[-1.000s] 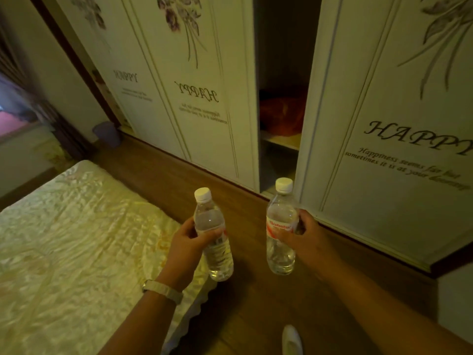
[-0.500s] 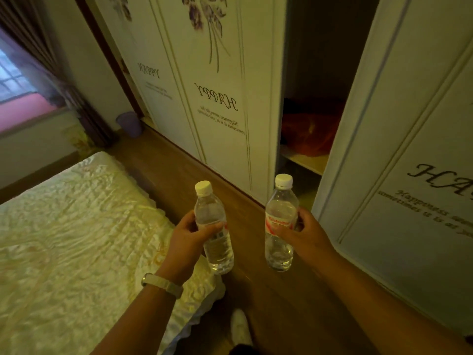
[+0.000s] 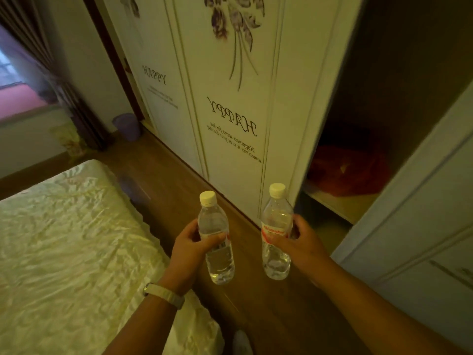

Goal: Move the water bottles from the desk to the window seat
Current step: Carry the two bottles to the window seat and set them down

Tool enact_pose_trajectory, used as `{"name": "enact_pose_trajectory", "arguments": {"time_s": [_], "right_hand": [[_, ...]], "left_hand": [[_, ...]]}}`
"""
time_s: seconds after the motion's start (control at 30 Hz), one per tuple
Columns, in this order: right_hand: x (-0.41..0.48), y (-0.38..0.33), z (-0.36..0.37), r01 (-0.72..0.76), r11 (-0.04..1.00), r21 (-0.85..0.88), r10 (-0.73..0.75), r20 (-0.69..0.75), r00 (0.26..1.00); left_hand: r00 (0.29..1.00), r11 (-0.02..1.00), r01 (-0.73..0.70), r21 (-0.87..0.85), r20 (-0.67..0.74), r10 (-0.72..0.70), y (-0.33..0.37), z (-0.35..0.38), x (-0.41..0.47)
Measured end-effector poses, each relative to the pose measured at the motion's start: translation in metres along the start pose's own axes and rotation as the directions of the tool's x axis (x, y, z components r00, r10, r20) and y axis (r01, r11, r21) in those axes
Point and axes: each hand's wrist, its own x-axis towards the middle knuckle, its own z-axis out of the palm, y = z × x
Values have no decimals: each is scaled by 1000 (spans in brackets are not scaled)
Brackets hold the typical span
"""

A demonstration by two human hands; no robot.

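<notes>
Two water bottles showing, left bottle (image 3: 216, 239) and right bottle (image 3: 276, 231), two white caps, two hands holding, one wristband (image 3: 163, 295), one bed (image 3: 64, 252), one purple bin (image 3: 127, 126).

Both my forearms are bare here, no sleeves in view at all. Only thing I'm wearing up top is a pale wristband (image 3: 163, 295) on the left wrist. Down at the bottom edge there's a blurry whitish shoe (image 3: 242, 342) poking in.

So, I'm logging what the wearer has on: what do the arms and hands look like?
Both forearms are bare, no sleeves in view. The left wrist carries a pale band, like a watch strap. Left hand and right hand show no gloves.
</notes>
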Motion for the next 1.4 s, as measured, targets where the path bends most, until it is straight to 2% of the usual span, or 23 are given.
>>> {"name": "enact_pose_trajectory", "arguments": {"time_s": [0.2, 0.6, 1.03, 1.23, 1.4], "right_hand": [[75, -50, 26, 72, 997, 11, -72, 44, 996], [212, -85, 79, 117, 993, 16, -117, 222, 968], [388, -121, 125, 112, 992, 60, -127, 480, 868], [434, -153, 144, 152, 987, 53, -156, 545, 824], [468, -170, 179, 171, 985, 21, -152, 580, 800]], "left_hand": [[998, 998, -52, -43, -41, 50, 34, -24, 68], [963, 990, -103, -92, -260, 76, 63, -65, 158], [854, 991, -122, -49, -515, 80, 111, -72, 274], [790, 987, -149, -66, -608, 78, 121, -89, 303], [767, 987, -142, -75, -638, 62, 121, -123, 331]]}}
